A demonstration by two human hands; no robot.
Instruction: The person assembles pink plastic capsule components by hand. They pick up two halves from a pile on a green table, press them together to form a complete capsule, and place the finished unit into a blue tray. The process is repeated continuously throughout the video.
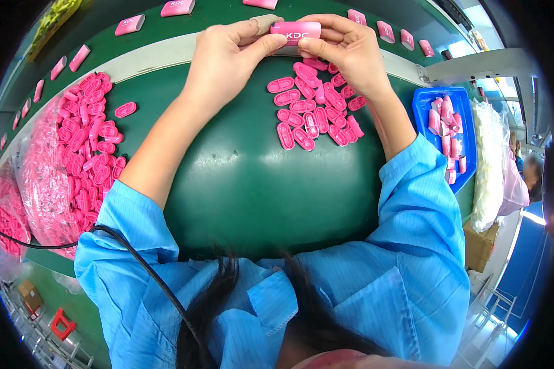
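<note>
A pink, flat plastic casing (294, 27) with white print is held up over the far edge of the green table. My left hand (226, 56) pinches its left end between thumb and fingers; one fingertip wears a beige wrap (264, 23). Gripping the right end is my right hand (355, 56), thumb on the front face, the other fingers curled behind. Just below the hands, several pink oval end caps (311, 123) lie in a loose group. A larger heap of the same caps (89, 135) spills from a clear plastic bag (42, 172) at left.
Pink casings (130, 24) stand spaced along a green strip beyond the pale rail (160, 54). On the right, a blue tray (420, 114) holds pink casings, beside a bag of whitish pieces (487, 166). A black cable (148, 270) crosses my left sleeve. A metal arm (474, 69) juts in at right.
</note>
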